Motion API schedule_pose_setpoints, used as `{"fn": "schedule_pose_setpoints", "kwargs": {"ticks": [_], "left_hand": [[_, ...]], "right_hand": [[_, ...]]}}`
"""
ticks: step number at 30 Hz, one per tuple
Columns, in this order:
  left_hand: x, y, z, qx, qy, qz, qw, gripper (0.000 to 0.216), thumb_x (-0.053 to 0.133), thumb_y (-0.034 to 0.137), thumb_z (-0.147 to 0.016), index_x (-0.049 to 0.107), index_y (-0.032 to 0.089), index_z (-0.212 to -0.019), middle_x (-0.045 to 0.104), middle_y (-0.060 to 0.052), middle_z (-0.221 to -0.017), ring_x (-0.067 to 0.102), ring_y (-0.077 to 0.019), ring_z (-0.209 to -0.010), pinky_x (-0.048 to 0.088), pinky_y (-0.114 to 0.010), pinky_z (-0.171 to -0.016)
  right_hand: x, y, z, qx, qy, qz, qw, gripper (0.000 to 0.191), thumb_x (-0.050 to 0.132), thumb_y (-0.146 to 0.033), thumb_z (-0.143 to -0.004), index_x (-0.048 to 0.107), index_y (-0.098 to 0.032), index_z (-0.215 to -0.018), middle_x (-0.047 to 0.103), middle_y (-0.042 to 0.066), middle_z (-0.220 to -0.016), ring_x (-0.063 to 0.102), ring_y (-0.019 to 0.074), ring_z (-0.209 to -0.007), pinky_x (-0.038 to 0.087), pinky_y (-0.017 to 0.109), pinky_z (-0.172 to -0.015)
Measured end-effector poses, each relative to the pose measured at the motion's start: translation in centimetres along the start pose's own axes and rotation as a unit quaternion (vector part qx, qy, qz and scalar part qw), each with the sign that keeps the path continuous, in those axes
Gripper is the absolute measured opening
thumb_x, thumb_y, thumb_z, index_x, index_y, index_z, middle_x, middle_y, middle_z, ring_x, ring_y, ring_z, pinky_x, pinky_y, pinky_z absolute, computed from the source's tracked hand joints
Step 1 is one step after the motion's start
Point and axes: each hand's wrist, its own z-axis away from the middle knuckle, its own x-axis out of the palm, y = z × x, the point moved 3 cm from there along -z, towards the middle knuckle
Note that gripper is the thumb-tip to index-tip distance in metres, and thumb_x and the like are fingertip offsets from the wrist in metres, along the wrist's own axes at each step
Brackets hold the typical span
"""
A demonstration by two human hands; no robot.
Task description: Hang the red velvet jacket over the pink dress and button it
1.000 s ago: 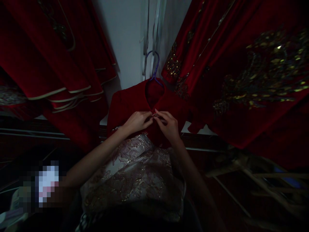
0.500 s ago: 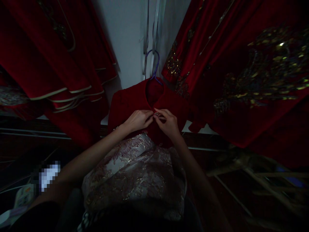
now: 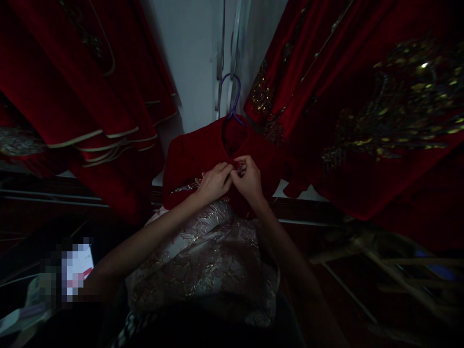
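Note:
A red garment (image 3: pixel 192 150) hangs from a purple hanger (image 3: pixel 236 99) in front of me. Just below its neck opening, my left hand (image 3: pixel 214 182) and my right hand (image 3: pixel 250 181) meet with their fingertips close together. Both are closed, pinching the garment's front edge. A small shiny piece, perhaps a button or bead, shows by the right fingers, partly hidden. Silvery beading (image 3: pixel 188 186) lies across the garment beside my left hand. Beneath my forearms spreads a pale brocade cloth (image 3: pixel 203 261) with a glinting raised pattern.
Red garments with pale trim (image 3: pixel 119 133) hang at the left. More red garments with gold sequins (image 3: pixel 409 111) hang at the right. Behind the hanger stands a pale cabinet door (image 3: pixel 188 53). A wooden frame (image 3: pixel 384 261) is at lower right, and a lit, blurred-out screen (image 3: pixel 81 266) at lower left.
My left hand has shifted slightly right and turned, uncovering silvery beading. My right fingers have curled in more around the small shiny piece at the garment's front edge.

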Motion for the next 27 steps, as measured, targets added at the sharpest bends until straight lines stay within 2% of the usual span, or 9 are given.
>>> {"fn": "schedule_pose_setpoints", "kwargs": {"ticks": [2, 5, 7, 10, 16, 19, 21, 24, 27], "left_hand": [[0.6, -0.6, 1.1, -0.073, 0.032, 0.153, 0.985, 0.022, 0.045, 0.025, -0.09, 0.063, 0.017, -0.1, 0.064, -0.007, -0.102, 0.059, -0.018, -0.099, 0.046, -0.032, -0.091], [1.6, -1.2, 3.3, -0.169, 0.05, 0.357, 0.917, 0.03, 0.043, 0.036, -0.093, 0.065, 0.018, -0.104, 0.067, -0.007, -0.106, 0.059, -0.0178, -0.107, 0.045, -0.032, -0.095], [1.9, -1.1, 4.5, -0.215, 0.045, 0.436, 0.873, 0.035, 0.045, 0.041, -0.092, 0.064, 0.019, -0.11, 0.067, -0.007, -0.112, 0.06, -0.0183, -0.109, 0.047, -0.031, -0.094], [2.1, -0.8, 4.8, -0.255, 0.022, 0.487, 0.835, 0.041, 0.049, 0.047, -0.089, 0.062, 0.018, -0.115, 0.065, -0.009, -0.119, 0.062, -0.0188, -0.107, 0.049, -0.032, -0.092], [2.2, 0.0, 3.9, -0.286, 0.027, 0.49, 0.823, 0.046, 0.049, 0.051, -0.089, 0.057, 0.021, -0.123, 0.052, -0.01, -0.138, 0.051, -0.0225, -0.125, 0.048, -0.036, -0.097], [2.6, 1.7, 5.3, -0.314, 0.015, 0.535, 0.784, 0.051, 0.043, 0.055, -0.09, 0.051, 0.023, -0.128, 0.052, -0.013, -0.136, 0.061, -0.0224, -0.111, 0.053, -0.035, -0.086], [2.9, 3.0, 6.6, -0.334, -0.014, 0.557, 0.76, 0.047, 0.046, 0.056, -0.088, 0.053, 0.022, -0.12, 0.06, -0.012, -0.122, 0.066, -0.0185, -0.093, 0.054, -0.032, -0.077], [2.8, 4.2, 7.5, -0.329, -0.059, 0.527, 0.781, 0.035, 0.061, 0.049, -0.08, 0.056, 0.019, -0.097, 0.064, -0.003, -0.09, 0.062, -0.0119, -0.073, 0.051, -0.024, -0.068], [2.1, 3.9, 7.2, -0.314, -0.021, 0.474, 0.823, 0.028, 0.061, 0.045, -0.081, 0.052, 0.019, -0.085, 0.057, 0.002, -0.075, 0.056, -0.0095, -0.068, 0.048, -0.02, -0.064]], "right_hand": [[0.4, 0.4, 0.8, 0.042, -0.001, -0.051, 0.998, 0.034, 0.058, -0.023, -0.074, 0.049, -0.019, -0.107, 0.06, 0.007, -0.098, 0.06, 0.014, -0.075, 0.052, 0.027, -0.065], [0.7, 1.2, 3.1, 0.109, -0.034, -0.102, 0.988, 0.048, 0.06, -0.031, -0.075, 0.039, -0.019, -0.117, 0.059, 0.005, -0.096, 0.06, 0.0124, -0.068, 0.05, 0.025, -0.059], [0.6, 1.6, 4.8, 0.142, -0.082, -0.079, 0.983, 0.056, 0.063, -0.028, -0.07, 0.037, -0.02, -0.118, 0.06, 0.001, -0.088, 0.058, 0.0121, -0.062, 0.048, 0.025, -0.058], [-0.5, 2.0, 6.3, 0.178, -0.122, -0.056, 0.975, 0.052, 0.062, -0.024, -0.067, 0.04, -0.02, -0.114, 0.059, -0.003, -0.076, 0.055, 0.0116, -0.056, 0.045, 0.025, -0.055], [-4.7, 0.9, 5.5, 0.222, -0.095, -0.218, 0.946, 0.037, 0.057, -0.027, -0.069, 0.048, -0.021, -0.104, 0.058, -0.005, -0.069, 0.056, 0.0096, -0.054, 0.045, 0.021, -0.051], [-5.6, 0.4, 5.9, 0.252, -0.111, -0.247, 0.929, 0.039, 0.057, -0.025, -0.067, 0.045, -0.023, -0.104, 0.059, -0.006, -0.075, 0.051, 0.0064, -0.044, 0.039, 0.018, -0.039], [-5.5, 0.3, 6.5, 0.271, -0.129, -0.256, 0.919, 0.04, 0.057, -0.025, -0.067, 0.043, -0.023, -0.104, 0.057, -0.006, -0.078, 0.052, 0.0066, -0.041, 0.037, 0.017, -0.034], [-5.4, 0.3, 7.2, 0.255, -0.112, -0.242, 0.93, 0.038, 0.058, -0.025, -0.068, 0.044, -0.023, -0.103, 0.057, -0.001, -0.091, 0.061, 0.0099, -0.053, 0.045, 0.019, -0.038], [-5.7, -0.1, 7.5, 0.194, -0.072, -0.159, 0.965, 0.033, 0.059, -0.022, -0.071, 0.049, -0.022, -0.102, 0.057, 0.005, -0.105, 0.061, 0.0089, -0.063, 0.046, 0.019, -0.045]]}}
